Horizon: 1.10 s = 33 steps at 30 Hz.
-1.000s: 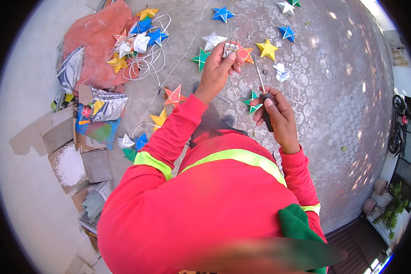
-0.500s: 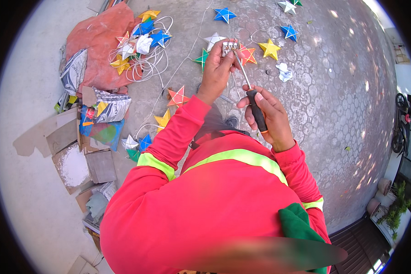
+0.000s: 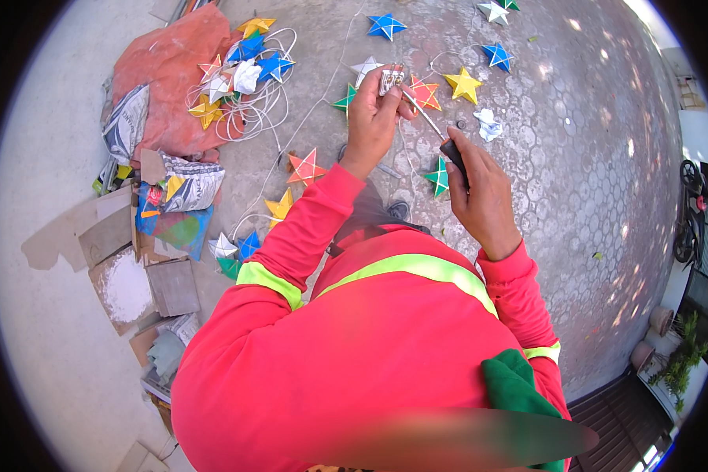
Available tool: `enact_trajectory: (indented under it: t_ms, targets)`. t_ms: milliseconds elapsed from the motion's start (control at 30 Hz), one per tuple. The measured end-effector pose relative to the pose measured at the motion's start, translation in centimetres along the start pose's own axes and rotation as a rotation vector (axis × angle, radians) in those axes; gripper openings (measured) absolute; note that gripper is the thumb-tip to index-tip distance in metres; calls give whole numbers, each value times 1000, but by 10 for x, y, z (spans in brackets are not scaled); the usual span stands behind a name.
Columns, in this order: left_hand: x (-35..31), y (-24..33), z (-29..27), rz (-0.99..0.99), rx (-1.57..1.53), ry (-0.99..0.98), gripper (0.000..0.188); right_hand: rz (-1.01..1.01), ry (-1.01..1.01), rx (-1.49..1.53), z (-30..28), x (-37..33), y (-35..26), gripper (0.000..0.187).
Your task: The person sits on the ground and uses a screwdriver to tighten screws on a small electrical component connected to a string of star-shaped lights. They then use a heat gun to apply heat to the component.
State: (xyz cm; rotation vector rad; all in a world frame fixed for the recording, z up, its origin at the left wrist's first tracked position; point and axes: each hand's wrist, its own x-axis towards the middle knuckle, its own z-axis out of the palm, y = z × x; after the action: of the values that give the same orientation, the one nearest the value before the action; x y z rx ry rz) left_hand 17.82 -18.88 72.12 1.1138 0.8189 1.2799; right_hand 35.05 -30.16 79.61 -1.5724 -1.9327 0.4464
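My left hand [image 3: 374, 118] holds up a small silvery lamp socket [image 3: 391, 79] between its fingertips. My right hand [image 3: 480, 193] grips the black handle of a screwdriver [image 3: 436, 134]; its thin shaft points up-left and its tip meets the socket. Both arms wear red sleeves with yellow reflective bands. Under the hands, on the paved ground, lie an orange star [image 3: 425, 92], a yellow star [image 3: 463, 84] and a green star [image 3: 439, 177], strung along a white cord [image 3: 315, 106].
More paper stars lie around: blue stars [image 3: 386, 25] at the top, an orange one [image 3: 306, 167] left of my arm, a heap with coiled white cord [image 3: 244, 86] on an orange cloth [image 3: 165, 86]. Cardboard scraps and bags [image 3: 165, 212] pile at the left. Potted plants [image 3: 680, 358] stand at the right.
My right hand has lifted the screwdriver from low beside the green star up to the socket held in my left hand. The left hand has stayed about where it was.
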Motion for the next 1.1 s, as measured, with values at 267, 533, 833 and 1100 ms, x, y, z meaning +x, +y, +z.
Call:
enact_trajectory:
  t_ms: [267, 533, 833, 1100]
  targets:
    - [2, -1, 1, 48, 28, 11, 29, -39, -6, -78, -3, 4, -3, 52]
    - [3, -2, 0, 49, 103, 35, 31, -53, -5, -120, -5, 6, -3, 53]
    - [2, -3, -1, 52, 164, 47, 33, -106, 5, -248, -8, 10, -6, 53]
    - [2, -10, 0, 121, 223, 135, 32, -83, -25, -229, -11, 13, -10, 52]
